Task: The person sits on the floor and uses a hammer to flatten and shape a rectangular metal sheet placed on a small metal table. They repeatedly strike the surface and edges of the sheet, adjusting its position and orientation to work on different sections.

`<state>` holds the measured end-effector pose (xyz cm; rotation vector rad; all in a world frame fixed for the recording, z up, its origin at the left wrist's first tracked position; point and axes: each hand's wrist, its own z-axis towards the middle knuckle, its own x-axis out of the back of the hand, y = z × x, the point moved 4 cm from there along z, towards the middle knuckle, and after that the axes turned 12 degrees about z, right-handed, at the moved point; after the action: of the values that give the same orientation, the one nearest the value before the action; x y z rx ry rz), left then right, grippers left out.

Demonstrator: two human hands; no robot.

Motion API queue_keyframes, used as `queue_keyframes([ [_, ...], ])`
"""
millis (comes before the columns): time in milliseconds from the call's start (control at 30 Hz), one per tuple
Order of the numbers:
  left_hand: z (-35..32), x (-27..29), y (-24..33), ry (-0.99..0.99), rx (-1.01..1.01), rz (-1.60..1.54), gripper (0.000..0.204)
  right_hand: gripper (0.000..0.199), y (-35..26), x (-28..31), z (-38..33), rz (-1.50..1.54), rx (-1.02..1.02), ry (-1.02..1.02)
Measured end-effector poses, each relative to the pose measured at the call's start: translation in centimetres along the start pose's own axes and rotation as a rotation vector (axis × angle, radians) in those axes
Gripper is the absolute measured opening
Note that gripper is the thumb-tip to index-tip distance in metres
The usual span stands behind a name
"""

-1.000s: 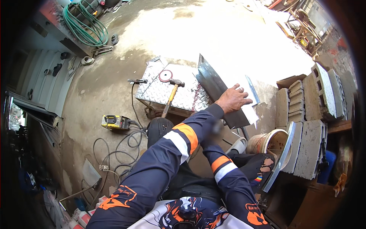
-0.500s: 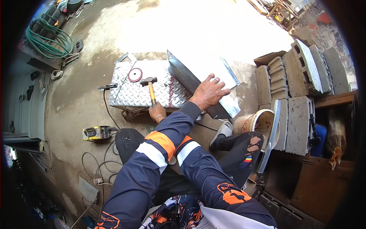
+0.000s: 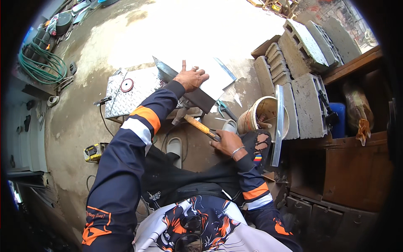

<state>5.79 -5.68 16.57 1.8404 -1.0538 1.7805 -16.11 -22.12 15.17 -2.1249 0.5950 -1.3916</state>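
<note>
**Pin the sheet, swing from the handle's end**

The left hand (image 3: 191,78) lies flat with fingers spread on the bent metal sheet (image 3: 197,90), just above the frame's centre, pressing it onto the checkered plate (image 3: 126,98). The right hand (image 3: 226,143) is wrapped round the wooden handle of the hammer (image 3: 197,124), whose head sits just below the sheet's dark folded edge. To strike well, it seems wise to keep the left palm's weight well back from the fold, fingers clear of the hammer's path, and land the face square along the crease. A bucket (image 3: 258,115) and concrete blocks (image 3: 302,96) crowd the right, so the swing should probably stay short.
</note>
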Motion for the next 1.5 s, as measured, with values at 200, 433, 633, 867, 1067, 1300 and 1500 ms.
queue_keyframes([
  [200,-1.0,0.4,0.8,-0.166,0.108,0.062,0.043,0.048,1.5,7.1,-8.6,-0.024,-0.136,0.209],
  [433,-1.1,0.8,1.0,-0.181,0.164,0.163,0.048,0.049,1.7,8.0,-10.0,0.272,0.253,0.531],
  [633,-1.3,1.6,1.3,-0.164,0.128,0.120,0.046,0.070,1.4,5.4,-7.8,0.001,0.243,0.539],
  [867,-1.3,1.8,1.1,-0.133,0.129,0.130,0.043,0.072,1.6,3.7,-6.9,-0.003,0.301,0.633],
  [1067,-1.5,1.0,0.7,-0.146,0.109,0.132,0.040,0.072,2.7,3.8,-7.1,-0.040,0.193,0.533],
  [1300,-1.2,0.9,0.8,-0.149,0.103,0.135,0.039,0.072,0.2,3.6,-7.3,0.009,0.391,0.697],
  [1500,-1.3,0.7,0.5,-0.124,0.116,0.148,0.039,0.074,2.3,3.7,-7.4,-0.149,0.269,0.563],
])
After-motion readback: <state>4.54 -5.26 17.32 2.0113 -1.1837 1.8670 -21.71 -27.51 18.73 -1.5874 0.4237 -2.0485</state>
